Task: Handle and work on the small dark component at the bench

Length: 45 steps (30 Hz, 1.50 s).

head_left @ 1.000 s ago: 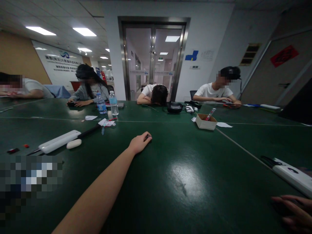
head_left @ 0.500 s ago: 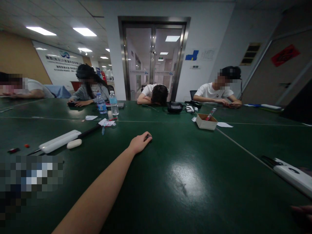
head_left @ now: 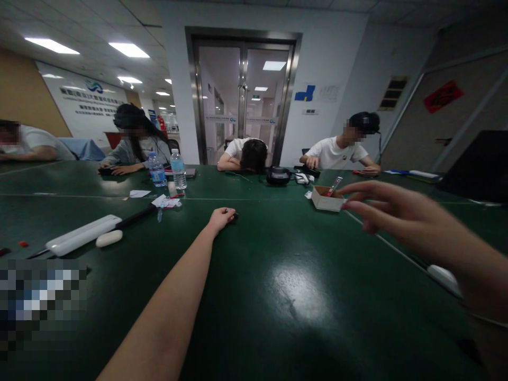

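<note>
My left arm stretches far out over the dark green table [head_left: 301, 296]. My left hand [head_left: 221, 217] rests on the tabletop with its fingers curled over a small dark object that I cannot make out. My right hand [head_left: 391, 214] is raised above the table at the right, fingers stretched out and apart, holding nothing. It points toward a small cardboard box [head_left: 326, 199] with a red-and-white pen-like item sticking out of it.
A long white device [head_left: 81, 234] and a white oval piece [head_left: 108, 238] lie at the left. Two water bottles [head_left: 178, 169] and paper scraps stand farther back. Another white device [head_left: 444, 277] lies at the right. Several people sit along the far edge.
My right hand has risen from the lower right corner into the air, fingers spread. The view has shifted slightly. My left hand stays in place.
</note>
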Available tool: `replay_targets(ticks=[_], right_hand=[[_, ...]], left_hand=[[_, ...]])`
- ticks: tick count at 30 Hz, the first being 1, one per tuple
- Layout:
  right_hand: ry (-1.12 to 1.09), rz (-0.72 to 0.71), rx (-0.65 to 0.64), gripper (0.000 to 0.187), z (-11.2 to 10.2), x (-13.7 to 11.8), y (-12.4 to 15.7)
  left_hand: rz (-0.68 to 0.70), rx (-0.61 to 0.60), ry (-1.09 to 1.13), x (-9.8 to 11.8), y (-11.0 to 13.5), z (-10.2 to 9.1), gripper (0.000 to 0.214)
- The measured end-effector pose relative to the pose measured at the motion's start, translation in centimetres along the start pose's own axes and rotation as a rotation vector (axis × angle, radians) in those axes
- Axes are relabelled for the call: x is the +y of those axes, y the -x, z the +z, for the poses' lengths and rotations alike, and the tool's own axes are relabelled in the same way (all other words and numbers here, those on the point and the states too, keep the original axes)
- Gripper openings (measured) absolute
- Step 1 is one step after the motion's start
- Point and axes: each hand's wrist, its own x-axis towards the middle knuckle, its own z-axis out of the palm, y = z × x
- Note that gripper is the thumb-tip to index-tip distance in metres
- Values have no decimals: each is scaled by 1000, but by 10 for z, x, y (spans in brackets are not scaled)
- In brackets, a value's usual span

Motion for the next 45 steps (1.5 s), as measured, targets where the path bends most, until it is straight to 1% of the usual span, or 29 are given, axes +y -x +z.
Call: replay_targets(ticks=[1, 2, 3, 5, 6, 8, 10, 12, 14, 16, 19, 21, 26, 30, 35, 40, 45], right_hand=[[-86, 15, -159, 33, 23, -9, -22], [-150, 42, -285, 29, 48, -15, -43], [-203, 76, -371, 25, 76, -17, -61], [-308, 136, -521, 20, 131, -10, -91], [-348, 194, -561, 19, 156, -4, -102], [-481, 310, -566, 20, 200, 7, -117], [-670, 401, -551, 22, 234, 13, -127], [-860, 441, -531, 18, 258, 15, -132], [-1012, 440, -473, 10, 274, 16, -133], [-1113, 423, -404, 5, 282, 21, -132], [-1193, 383, -356, 19, 282, 31, -128], [-1233, 357, -359, 23, 279, 36, -125], [-1306, 336, -377, 18, 273, 41, -123], [-1313, 330, -397, 20, 274, 43, -124], [-1317, 323, -388, 22, 276, 46, -125], [-1322, 306, -389, 25, 277, 48, -125], [-1328, 272, -411, 29, 277, 50, -125]], left_hand=[[19, 15, 44, -1, 0, 2, 23], [39, 17, 81, -1, 0, 4, 23], [61, 11, 116, -2, 1, 5, 23], [98, 5, 197, -4, 3, 6, 28], [113, 8, 237, -4, 4, 6, 31], [137, 1, 287, -5, 6, 5, 37], [150, -25, 287, -4, 8, 5, 40], [165, -36, 277, -2, 11, 6, 41], [170, -42, 289, -1, 13, 6, 41], [157, -76, 301, 0, 15, 6, 40], [137, -131, 272, 3, 18, 7, 36], [122, -134, 239, 4, 20, 9, 33], [102, -101, 182, 8, 23, 10, 30], [96, -86, 149, 7, 21, 8, 30], [108, -96, 96, 6, 20, 7, 31], [46, -77, 24, 9, 21, 10, 29], [49, -91, -51, 8, 21, 10, 33]])
